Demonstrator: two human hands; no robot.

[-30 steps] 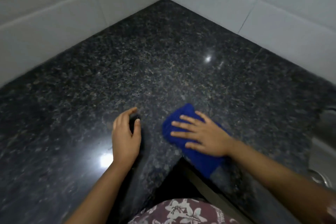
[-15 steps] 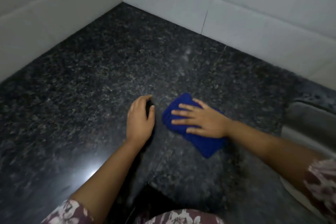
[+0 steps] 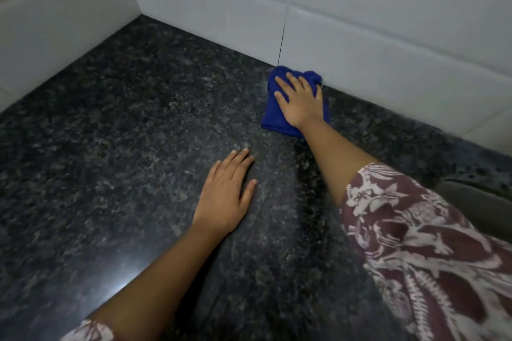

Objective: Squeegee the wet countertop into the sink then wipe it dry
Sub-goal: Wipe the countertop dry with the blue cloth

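Head view, and the right hand (image 3: 300, 99) is way out at the back of the countertop (image 3: 110, 147), fingers spread and straight, pressing the blue cloth (image 3: 271, 115) flat. Nothing is curled round it, and that's the worry. With only a flat palm holding it, a quick pull toward the body could let the cloth slide out from under the hand.

Look at the far edge too. The cloth is bunched right against the tiled wall (image 3: 360, 36), and that crumpled fold may ride up the tile and leave the joint line unwiped.

The left hand (image 3: 224, 196) is planted on the stone nearer the body, fingers straight and close together, holding nothing. If weight is on it and the surface is damp, it could skid, and it will likely leave prints. The loose patterned sleeve (image 3: 415, 243) hangs low over the counter and could drag through any moisture.

As for the cloth itself, it's deep blue, soft and folded into a rough rectangle. The near edge is neat and the far end is rumpled into two little peaks at the wall. It lies well apart from the left hand. Only a corner of the sink (image 3: 476, 199) shows at the right. Whether the cloth is soaked, the view can't tell.
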